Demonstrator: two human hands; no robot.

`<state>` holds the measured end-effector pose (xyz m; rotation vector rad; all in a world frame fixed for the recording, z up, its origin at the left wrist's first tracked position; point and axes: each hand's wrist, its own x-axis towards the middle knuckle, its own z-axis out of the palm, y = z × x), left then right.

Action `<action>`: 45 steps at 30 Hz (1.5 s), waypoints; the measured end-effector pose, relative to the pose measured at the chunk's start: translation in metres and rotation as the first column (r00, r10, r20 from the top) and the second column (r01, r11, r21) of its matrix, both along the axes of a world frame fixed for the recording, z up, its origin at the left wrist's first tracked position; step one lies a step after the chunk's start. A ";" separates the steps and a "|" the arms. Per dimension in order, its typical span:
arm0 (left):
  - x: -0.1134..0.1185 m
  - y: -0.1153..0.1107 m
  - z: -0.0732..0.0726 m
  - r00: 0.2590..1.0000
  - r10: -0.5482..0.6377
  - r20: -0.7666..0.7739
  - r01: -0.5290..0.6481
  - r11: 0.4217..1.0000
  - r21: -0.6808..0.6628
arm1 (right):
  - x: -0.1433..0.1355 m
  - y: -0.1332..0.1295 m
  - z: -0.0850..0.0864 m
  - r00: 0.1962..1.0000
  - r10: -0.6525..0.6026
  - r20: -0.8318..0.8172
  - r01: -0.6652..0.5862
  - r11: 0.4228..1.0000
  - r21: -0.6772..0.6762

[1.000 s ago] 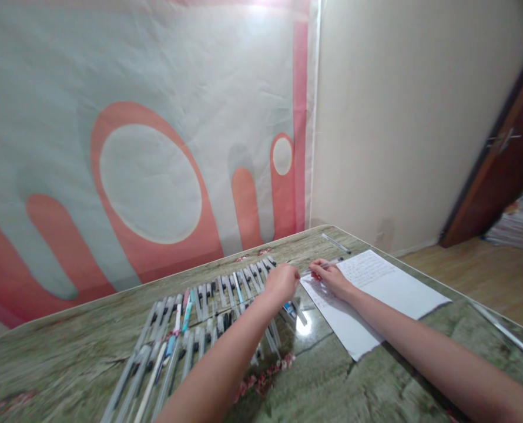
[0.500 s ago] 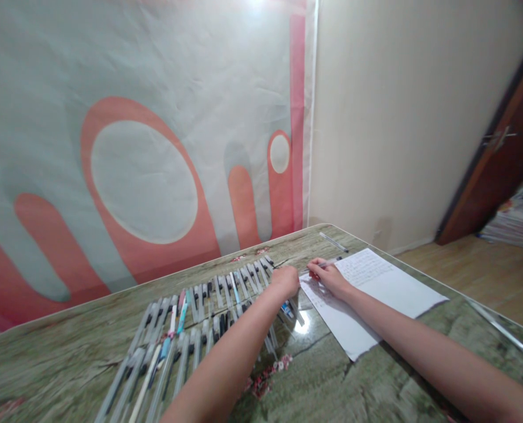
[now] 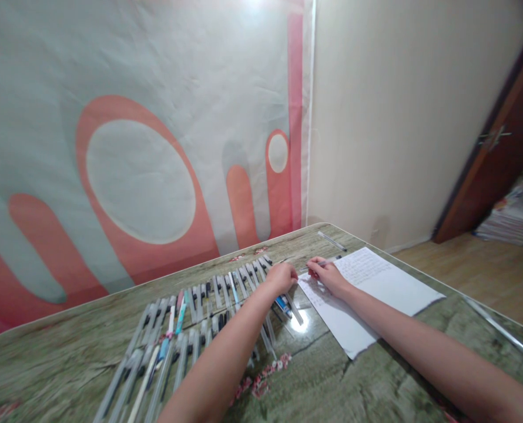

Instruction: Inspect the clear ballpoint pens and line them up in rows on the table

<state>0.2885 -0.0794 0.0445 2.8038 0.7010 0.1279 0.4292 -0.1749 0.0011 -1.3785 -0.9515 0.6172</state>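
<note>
A pen (image 3: 332,259) sits in my right hand (image 3: 327,277), whose fingers are pinched round it, its dark end pointing up and right. That hand rests on the left part of a white sheet of paper (image 3: 398,288) with lines of handwriting. My left hand (image 3: 282,278) is just left of the paper's corner, above the end of the pen rows. Its fingers are curled down and closed; what they hold, if anything, is hidden. Beneath and left of it lie several clear-barrelled pens (image 3: 186,358) in two rows, partly covered by my left forearm.
Another pen (image 3: 332,241) lies beyond the paper near the far corner of the marble-patterned table (image 3: 59,364). A long silvery strip (image 3: 503,332) runs by the right edge. A patterned wall covering (image 3: 244,70) stands behind, with a brown door (image 3: 486,176) at right.
My left hand has shifted slightly left, drawing back from the paper's edge, and its fingertips show more. My right hand keeps the pen at nearly the same spot. The view has moved slightly.
</note>
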 end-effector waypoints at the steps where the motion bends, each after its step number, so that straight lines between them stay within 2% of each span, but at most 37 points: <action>1: 0.001 -0.001 -0.001 1.000 -0.007 -0.003 0.007 1.000 0.005 | 0.000 0.000 0.000 1.000 -0.001 0.000 0.001 1.000 -0.001; 13: -0.001 -0.007 -0.003 1.000 -0.001 0.009 0.000 0.999 0.053 | -0.001 -0.001 0.003 0.998 -0.049 0.048 0.050 0.998 -0.033; 25: 0.004 -0.009 0.000 0.998 -0.062 -0.028 0.065 0.989 0.132 | -0.002 -0.003 0.005 0.997 -0.051 0.051 0.052 0.998 -0.023; 29: 0.004 -0.013 0.001 0.999 -0.033 -0.035 0.037 0.991 0.130 | -0.003 -0.003 0.005 0.997 -0.055 0.046 0.056 0.998 -0.025; 33: -0.001 -0.020 0.000 0.993 0.019 0.116 -0.023 0.999 0.040 | -0.003 -0.004 0.006 0.998 -0.049 0.041 0.050 0.998 -0.031; 36: -0.005 -0.028 -0.001 0.951 0.086 0.297 -0.052 0.991 -0.121 | -0.003 -0.004 0.006 0.998 -0.046 0.047 0.048 0.998 -0.034; 38: -0.008 -0.035 -0.002 0.906 0.185 0.381 -0.075 0.955 -0.286 | -0.004 -0.004 0.006 0.997 -0.043 0.060 0.045 0.998 -0.035; 40: -0.011 -0.042 -0.002 0.861 0.302 0.408 -0.079 0.873 -0.481 | -0.005 -0.005 0.006 0.996 -0.041 0.077 0.044 0.998 -0.035; 43: -0.016 -0.051 -0.002 0.792 0.468 0.392 -0.039 0.679 -0.733 | -0.006 -0.007 0.006 0.991 -0.039 0.126 0.045 0.998 -0.042; 45: -0.019 -0.054 -0.002 0.737 0.561 0.376 0.013 0.545 -0.838 | -0.007 -0.008 0.006 0.986 -0.031 0.166 0.039 0.998 -0.045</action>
